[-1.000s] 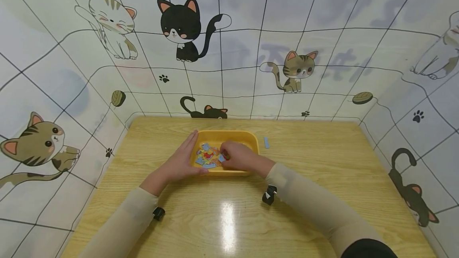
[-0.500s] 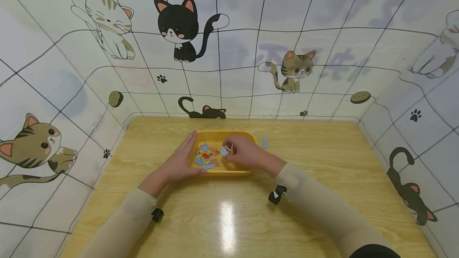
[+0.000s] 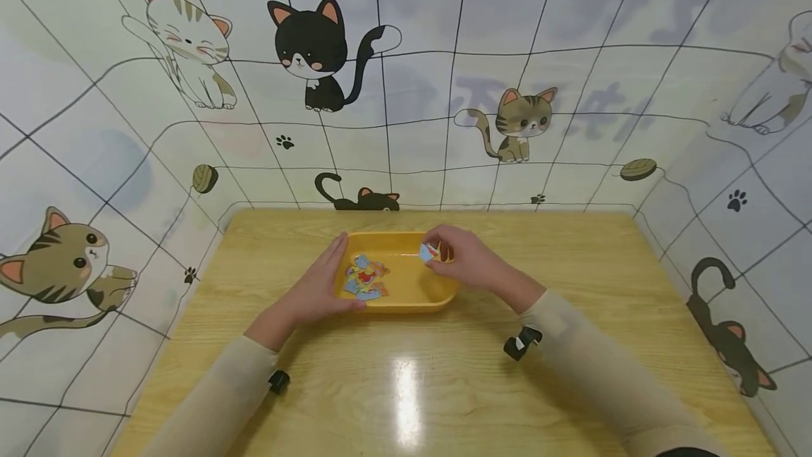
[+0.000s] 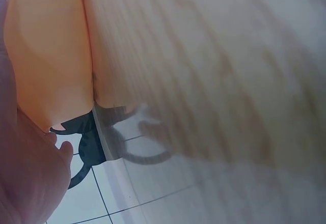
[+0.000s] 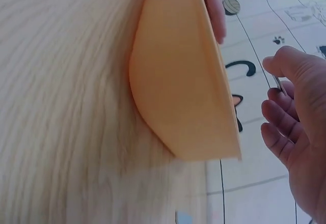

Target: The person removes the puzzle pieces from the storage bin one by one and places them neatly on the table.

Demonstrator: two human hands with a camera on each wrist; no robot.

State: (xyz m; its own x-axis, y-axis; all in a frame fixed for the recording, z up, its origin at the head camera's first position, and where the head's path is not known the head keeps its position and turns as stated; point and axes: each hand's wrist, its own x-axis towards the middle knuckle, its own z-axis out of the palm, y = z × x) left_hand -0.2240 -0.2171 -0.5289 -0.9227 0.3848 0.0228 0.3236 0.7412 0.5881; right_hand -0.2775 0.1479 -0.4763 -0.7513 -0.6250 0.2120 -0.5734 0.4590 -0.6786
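Observation:
A yellow tray (image 3: 412, 307) stands on the table, with a pile of flat, irregular puzzle pieces (image 3: 365, 278) at its left end. My left hand (image 3: 315, 289) rests against that end, fingers straight along the left side and thumb at the front rim. Over the back right part of the tray, my right hand (image 3: 466, 258) pinches a light-blue puzzle piece (image 3: 428, 252) with some red on it. In the right wrist view this pinched piece (image 5: 278, 83) shows thin and edge-on, clear of the tray wall (image 5: 178, 76).
A small light-blue strip (image 5: 183, 217) lies on the wooden table (image 3: 355, 372) beyond the tray's right end; the right hand hides it in the head view. A cloth printed with cats (image 3: 311, 55) hangs behind and along both sides of the table.
My right hand has lifted a puzzle piece out of the pile and carried it right and back, up over the tray's rim. The left hand stays at the tray's left end.

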